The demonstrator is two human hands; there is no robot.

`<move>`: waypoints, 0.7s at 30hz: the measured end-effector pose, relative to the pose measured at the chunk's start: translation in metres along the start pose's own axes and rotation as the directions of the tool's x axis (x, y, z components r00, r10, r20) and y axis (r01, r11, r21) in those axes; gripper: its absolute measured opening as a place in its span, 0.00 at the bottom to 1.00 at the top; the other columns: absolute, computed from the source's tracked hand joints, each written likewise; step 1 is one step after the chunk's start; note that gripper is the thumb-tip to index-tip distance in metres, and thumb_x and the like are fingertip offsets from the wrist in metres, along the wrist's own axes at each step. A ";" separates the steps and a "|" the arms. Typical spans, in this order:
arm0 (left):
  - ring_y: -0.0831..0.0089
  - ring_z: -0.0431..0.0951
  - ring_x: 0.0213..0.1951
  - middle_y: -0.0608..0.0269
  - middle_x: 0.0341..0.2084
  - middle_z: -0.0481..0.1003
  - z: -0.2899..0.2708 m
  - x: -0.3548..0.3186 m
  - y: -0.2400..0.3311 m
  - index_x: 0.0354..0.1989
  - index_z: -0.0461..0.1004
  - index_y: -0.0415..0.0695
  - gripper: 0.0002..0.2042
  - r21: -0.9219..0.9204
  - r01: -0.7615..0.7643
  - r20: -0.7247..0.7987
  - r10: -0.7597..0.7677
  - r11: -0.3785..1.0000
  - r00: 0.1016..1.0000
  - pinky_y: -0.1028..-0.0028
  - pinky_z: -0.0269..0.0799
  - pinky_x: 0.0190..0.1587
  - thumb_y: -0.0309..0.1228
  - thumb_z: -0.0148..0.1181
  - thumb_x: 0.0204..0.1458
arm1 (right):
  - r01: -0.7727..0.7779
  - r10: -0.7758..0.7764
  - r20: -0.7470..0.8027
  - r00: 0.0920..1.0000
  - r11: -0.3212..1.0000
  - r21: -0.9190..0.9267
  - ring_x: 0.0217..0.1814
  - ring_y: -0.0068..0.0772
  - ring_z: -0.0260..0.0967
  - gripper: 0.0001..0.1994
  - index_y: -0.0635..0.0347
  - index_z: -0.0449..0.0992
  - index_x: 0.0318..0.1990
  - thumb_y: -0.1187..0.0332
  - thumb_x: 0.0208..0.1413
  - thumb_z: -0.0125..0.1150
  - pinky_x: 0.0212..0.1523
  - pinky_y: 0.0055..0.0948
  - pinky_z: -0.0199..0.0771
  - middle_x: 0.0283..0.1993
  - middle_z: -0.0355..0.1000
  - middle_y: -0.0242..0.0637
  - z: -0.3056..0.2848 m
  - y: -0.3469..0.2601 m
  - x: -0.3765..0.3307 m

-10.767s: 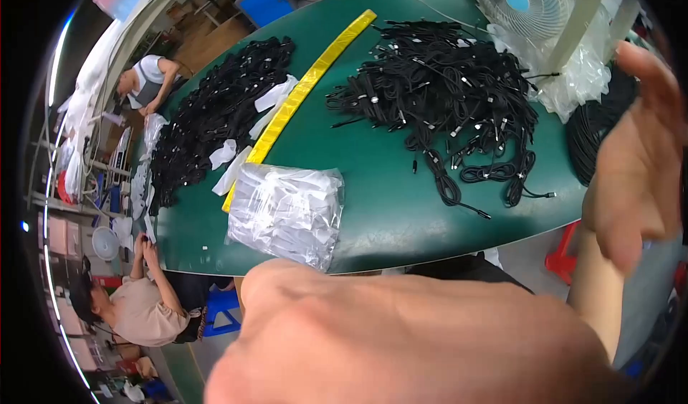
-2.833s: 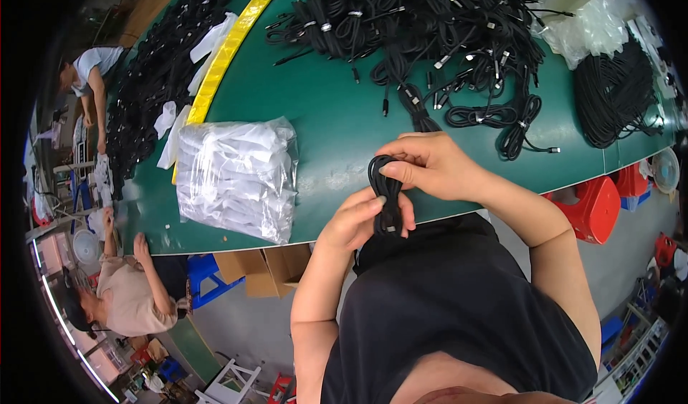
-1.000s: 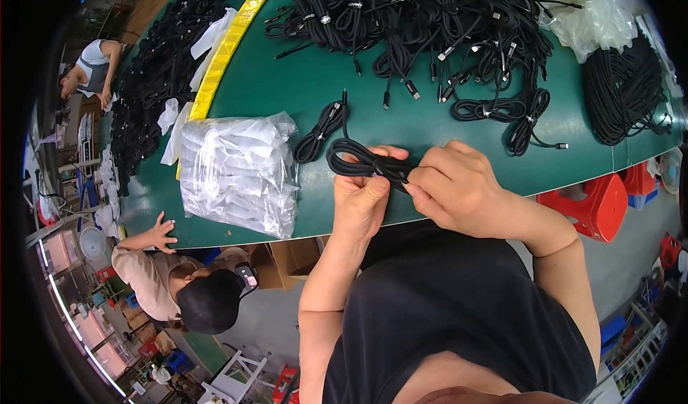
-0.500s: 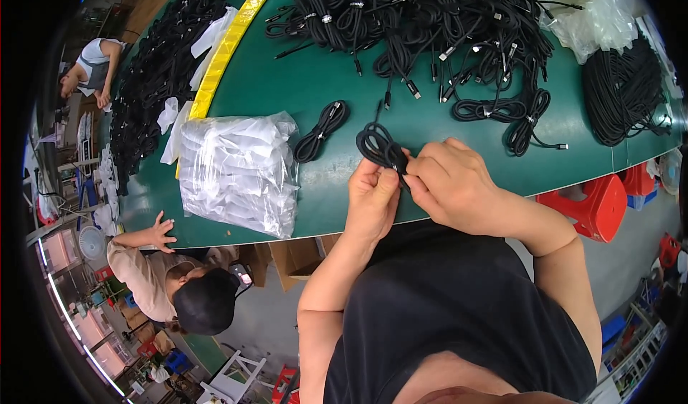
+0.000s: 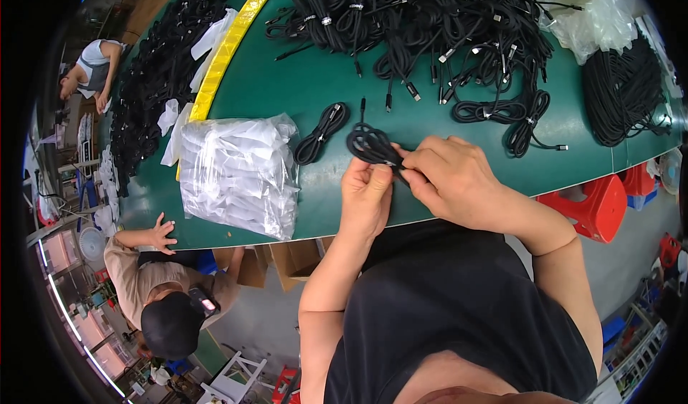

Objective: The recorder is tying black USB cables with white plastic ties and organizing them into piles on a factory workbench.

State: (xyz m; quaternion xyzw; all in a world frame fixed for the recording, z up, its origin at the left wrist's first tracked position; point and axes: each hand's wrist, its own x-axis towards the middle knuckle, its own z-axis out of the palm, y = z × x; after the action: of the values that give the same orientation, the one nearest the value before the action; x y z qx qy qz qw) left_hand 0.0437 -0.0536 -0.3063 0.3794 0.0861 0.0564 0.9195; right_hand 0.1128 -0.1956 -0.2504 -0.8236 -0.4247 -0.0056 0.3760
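Observation:
A coiled black cable point(image 5: 368, 143) is held between my two hands above the front edge of the green table. My left hand point(image 5: 367, 192) pinches the bundle from below and the left, thumb on top. My right hand point(image 5: 448, 178) closes its fingertips on the bundle's right end. One cable end with a plug point(image 5: 362, 106) sticks up beyond the loops. A separate coiled cable point(image 5: 322, 133) lies just left of my hands on the table.
A clear bag of white packets point(image 5: 240, 174) lies to the left, beside a curved yellow strip point(image 5: 226, 49). Piles of black cables point(image 5: 423, 24) cover the far side. At the right lie a cable bundle point(image 5: 622, 92) and a red stool point(image 5: 591, 207). A co-worker point(image 5: 168, 296) bends at the left edge.
The cable loops have tilted a little left in my hands, and its plug end has swung left. At the left, the co-worker's head has moved left and down.

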 end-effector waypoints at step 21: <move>0.69 0.73 0.38 0.58 0.36 0.73 0.045 0.037 0.032 0.46 0.69 0.41 0.17 0.238 -0.953 0.933 -0.317 0.185 0.171 0.75 0.67 0.44 0.20 0.58 0.45 | 0.203 -0.187 0.085 0.979 0.944 -0.259 0.28 0.46 0.70 0.15 0.62 0.72 0.23 0.58 0.47 0.54 0.32 0.45 0.67 0.24 0.69 0.43 -0.032 0.023 -0.059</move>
State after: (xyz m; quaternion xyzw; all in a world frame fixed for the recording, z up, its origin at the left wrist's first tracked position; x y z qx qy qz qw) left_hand 0.0877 -0.0559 -0.2563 0.7714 -0.5604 0.0468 0.2979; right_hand 0.1008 -0.2650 -0.2607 -0.8204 -0.5103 -0.0752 0.2468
